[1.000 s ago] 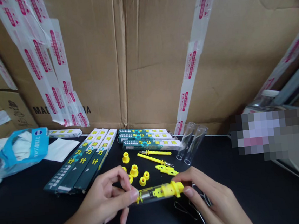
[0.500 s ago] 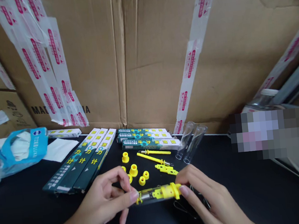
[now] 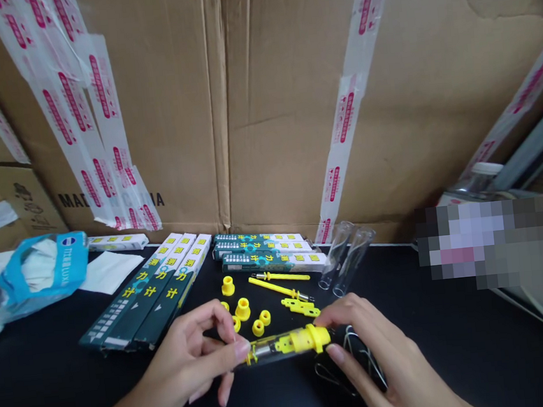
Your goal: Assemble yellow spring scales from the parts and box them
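A spring dynamometer (image 3: 285, 344), a clear tube with a yellow cap and a metal spring inside, lies level above the dark table. My left hand (image 3: 204, 357) is closed on its left end, pinching the tube between thumb and fingers. At the yellow cap (image 3: 319, 338) my right hand (image 3: 382, 353) has thumb and forefinger parted, the forefinger at the cap's upper edge and the thumb just below its end. Beyond the tube lie several yellow collars (image 3: 242, 308), two yellow rods with springs (image 3: 280, 288) and yellow flat plates (image 3: 301, 307).
Two clear tubes (image 3: 354, 263) lean at the back right. Green and white boxes (image 3: 272, 261) lie behind the parts, others (image 3: 152, 292) to the left. Looped wire hooks (image 3: 358, 361) rest under my right hand. A blue tissue pack (image 3: 52, 269) and large cartons (image 3: 266, 101) border the table.
My right thumb and forefinger have spread apart from their pinch on the cap's end, showing more of the cap. The left hand keeps its hold; the dynamometer has barely shifted.
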Available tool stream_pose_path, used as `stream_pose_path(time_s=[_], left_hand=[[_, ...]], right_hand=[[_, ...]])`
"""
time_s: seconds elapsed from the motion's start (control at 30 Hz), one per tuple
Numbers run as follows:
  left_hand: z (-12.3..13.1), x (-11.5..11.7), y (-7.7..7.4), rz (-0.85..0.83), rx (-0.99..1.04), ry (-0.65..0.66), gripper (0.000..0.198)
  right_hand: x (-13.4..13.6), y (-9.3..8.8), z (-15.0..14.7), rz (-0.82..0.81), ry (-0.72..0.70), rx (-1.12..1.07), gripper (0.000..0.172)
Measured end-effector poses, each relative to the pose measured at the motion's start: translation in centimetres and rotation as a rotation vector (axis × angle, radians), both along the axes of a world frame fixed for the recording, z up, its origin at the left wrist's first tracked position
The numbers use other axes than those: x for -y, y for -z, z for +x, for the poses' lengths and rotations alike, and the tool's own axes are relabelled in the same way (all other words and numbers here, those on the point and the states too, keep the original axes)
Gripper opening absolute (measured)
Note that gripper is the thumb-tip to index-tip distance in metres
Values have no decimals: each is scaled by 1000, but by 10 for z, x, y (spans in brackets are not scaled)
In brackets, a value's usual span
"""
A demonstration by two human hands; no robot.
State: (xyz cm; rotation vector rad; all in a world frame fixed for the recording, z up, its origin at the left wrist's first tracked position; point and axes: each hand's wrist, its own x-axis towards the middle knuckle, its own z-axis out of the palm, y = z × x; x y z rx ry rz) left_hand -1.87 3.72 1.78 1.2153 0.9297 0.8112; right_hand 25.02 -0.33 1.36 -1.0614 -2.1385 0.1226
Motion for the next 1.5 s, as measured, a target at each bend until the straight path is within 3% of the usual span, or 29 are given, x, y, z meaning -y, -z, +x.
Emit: stream_pose_path(time_s=[0.33,0.73,0.93,1.1,1.2,1.4,1.5], left_hand=[[-1,-2,8,33,40,65,46],[-1,-1,1,-4,8,12,48],[-2,-4,14,42,62,72,43],[-4,-5,27,87,98,134,38],[-4,-4,24,82,94,132,38],[-2,-1,5,15,-11,53,42],[-2,-1,5,18,-18,56,44]], right_hand=[[-3,0,-2,-95,-79,104,15],[0,-2,1,-126,-52,61,17],[-1,-3,-1,-171,-100,134,13],[-2,-1,-2,-224,-111,202,32],[-2,1,-3,-211,-72,172,32],[0,-3,-2,-142,-9,86,9],[0,-6,-1,-117,-34,104,5]])
